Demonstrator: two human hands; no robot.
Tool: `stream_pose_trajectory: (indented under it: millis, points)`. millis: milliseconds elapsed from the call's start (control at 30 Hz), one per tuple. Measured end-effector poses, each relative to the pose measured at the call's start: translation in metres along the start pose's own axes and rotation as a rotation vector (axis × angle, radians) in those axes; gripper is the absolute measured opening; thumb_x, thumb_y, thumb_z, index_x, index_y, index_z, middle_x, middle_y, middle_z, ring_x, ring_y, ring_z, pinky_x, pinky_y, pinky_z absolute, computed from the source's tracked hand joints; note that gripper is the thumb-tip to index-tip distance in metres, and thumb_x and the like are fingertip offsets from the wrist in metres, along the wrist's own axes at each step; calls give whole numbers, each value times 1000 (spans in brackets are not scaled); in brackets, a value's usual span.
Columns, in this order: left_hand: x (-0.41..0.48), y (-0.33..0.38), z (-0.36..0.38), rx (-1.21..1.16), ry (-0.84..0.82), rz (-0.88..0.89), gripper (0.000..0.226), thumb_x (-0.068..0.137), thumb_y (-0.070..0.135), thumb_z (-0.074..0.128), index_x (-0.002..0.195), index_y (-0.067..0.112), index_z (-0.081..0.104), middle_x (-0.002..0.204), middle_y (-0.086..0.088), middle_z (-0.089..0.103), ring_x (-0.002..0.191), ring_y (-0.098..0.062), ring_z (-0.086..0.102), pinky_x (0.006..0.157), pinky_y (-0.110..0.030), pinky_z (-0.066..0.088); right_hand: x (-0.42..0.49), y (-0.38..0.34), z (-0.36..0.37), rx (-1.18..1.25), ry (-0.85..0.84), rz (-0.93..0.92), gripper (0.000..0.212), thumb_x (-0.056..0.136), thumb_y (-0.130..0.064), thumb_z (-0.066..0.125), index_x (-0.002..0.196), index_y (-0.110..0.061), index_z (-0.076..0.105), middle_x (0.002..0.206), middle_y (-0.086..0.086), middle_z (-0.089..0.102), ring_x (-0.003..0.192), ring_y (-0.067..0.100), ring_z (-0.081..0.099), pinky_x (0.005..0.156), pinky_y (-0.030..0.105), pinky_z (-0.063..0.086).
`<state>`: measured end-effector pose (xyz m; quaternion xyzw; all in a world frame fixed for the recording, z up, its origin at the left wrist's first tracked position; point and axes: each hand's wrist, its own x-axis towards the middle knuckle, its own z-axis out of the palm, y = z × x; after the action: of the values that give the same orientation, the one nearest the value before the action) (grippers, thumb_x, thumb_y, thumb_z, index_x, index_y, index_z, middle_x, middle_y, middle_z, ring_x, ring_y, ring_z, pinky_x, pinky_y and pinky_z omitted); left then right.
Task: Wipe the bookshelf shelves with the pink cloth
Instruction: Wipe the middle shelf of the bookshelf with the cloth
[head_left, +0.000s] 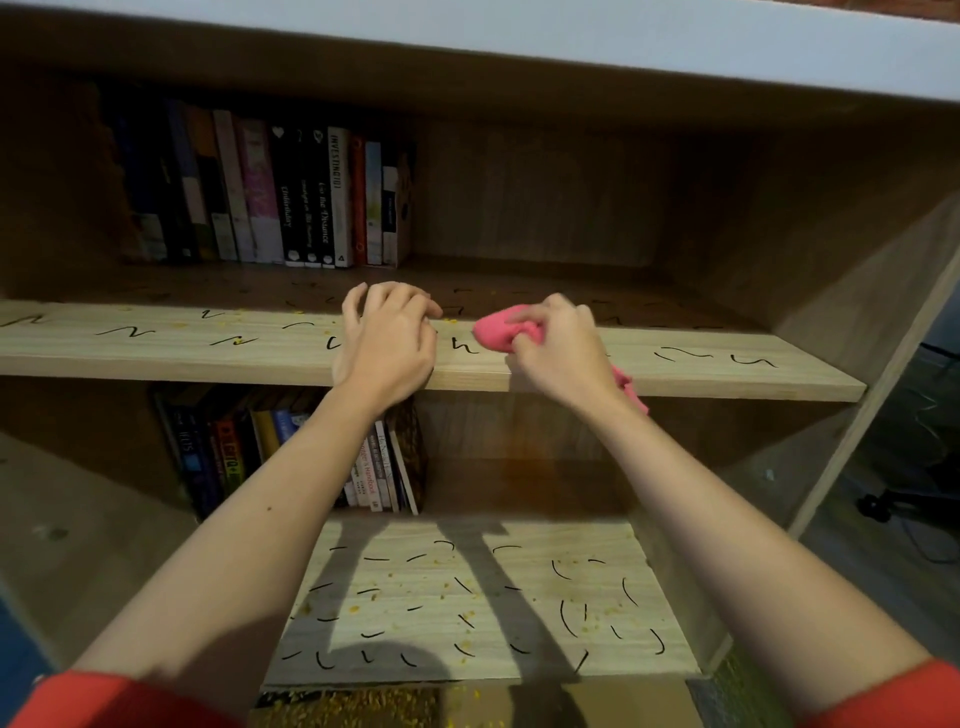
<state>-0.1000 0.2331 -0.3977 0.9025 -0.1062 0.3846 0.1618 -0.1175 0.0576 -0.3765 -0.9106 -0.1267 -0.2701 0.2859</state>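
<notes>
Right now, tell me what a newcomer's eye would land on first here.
The pink cloth, bunched in the right hand on the middle shelf, stands out first. Black squiggles and yellow crumbs mark that shelf and the lower shelf. The left hand rests on the same shelf, beside the cloth.

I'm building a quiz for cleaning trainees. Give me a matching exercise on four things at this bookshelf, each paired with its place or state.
1 pink cloth
2 left hand
3 upper row of books
4 lower shelf

A crossed by arm shadows
B bunched in the right hand
C upright, rear left of the middle shelf
D resting empty on the middle shelf

Pairs: 1-B, 2-D, 3-C, 4-A
</notes>
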Motion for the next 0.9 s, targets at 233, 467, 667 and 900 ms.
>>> stream_pose_trajectory:
  millis: [233, 467, 667, 900]
  points:
    - [0, 1, -2, -54, -10, -14, 29, 96, 17, 39, 114, 17, 62, 122, 3, 54, 123, -14, 35, 107, -29, 9, -3, -4, -8, 106, 77, -24, 25, 92, -14, 52, 111, -16, 67, 111, 1, 56, 107, 14, 42, 92, 29, 41]
    - [15, 18, -3, -231, -151, -143, 29, 99, 22, 36, 110, 23, 63, 125, 4, 53, 126, -16, 33, 108, -37, 15, -14, 7, -16, 156, 75, -7, 25, 92, -14, 52, 111, -15, 67, 108, -1, 56, 106, 12, 44, 89, 25, 42]
    - [48, 65, 13, -175, -365, 26, 29, 97, 18, 40, 118, 25, 58, 132, 3, 48, 132, -15, 31, 113, -43, 3, 1, 40, -45, 107, 120, 62, 25, 91, -12, 53, 111, -15, 68, 111, 1, 57, 109, 18, 49, 92, 31, 46]
    - [66, 79, 31, -102, -592, -126, 30, 98, 25, 41, 124, 25, 55, 133, -1, 52, 130, -23, 38, 112, -50, 11, 54, 96, -73, 150, 122, 240, 25, 92, -10, 50, 112, -10, 66, 99, 3, 63, 76, 10, 57, 59, 17, 46]
